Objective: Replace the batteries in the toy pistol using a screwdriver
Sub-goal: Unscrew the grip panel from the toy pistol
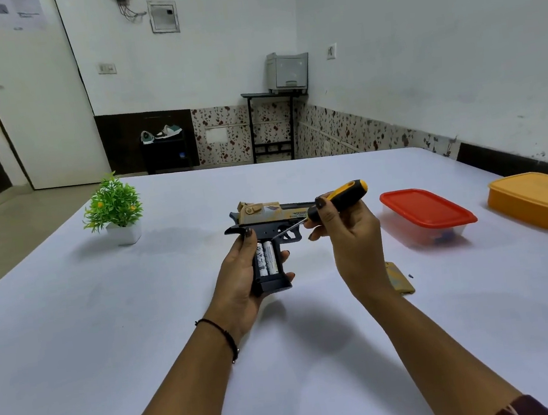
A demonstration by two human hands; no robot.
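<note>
- A small green artificial plant (113,204) in a white pot is sitting on the far left of the white table (110,348), well apart from the hands.
- The left hand (236,281) is holding the toy pistol (267,223) just above the table, near its middle. The fingers are curling round the back of the grip, with fingertips showing at its right edge, and the thumb is pressing on the black frame above the grip.
- The pistol's barrel is pointing right, its top is tan and its grip is black. The battery compartment in the grip is lying open toward the viewer, with two white batteries (266,258) sitting side by side inside.
- The right hand (346,233) is gripping a screwdriver (337,199) by its black and yellow handle, fingers and thumb clamping round it. The thin shaft is slanting down and left toward the frame just above the batteries; whether the tip is touching is unclear.
- A tan flat panel (401,279) is lying on the table, partly hidden behind the right wrist.
- A clear container with a red lid (428,209) is standing to the right of the hands.
- An orange lidded container (540,198) is resting at the far right edge.
</note>
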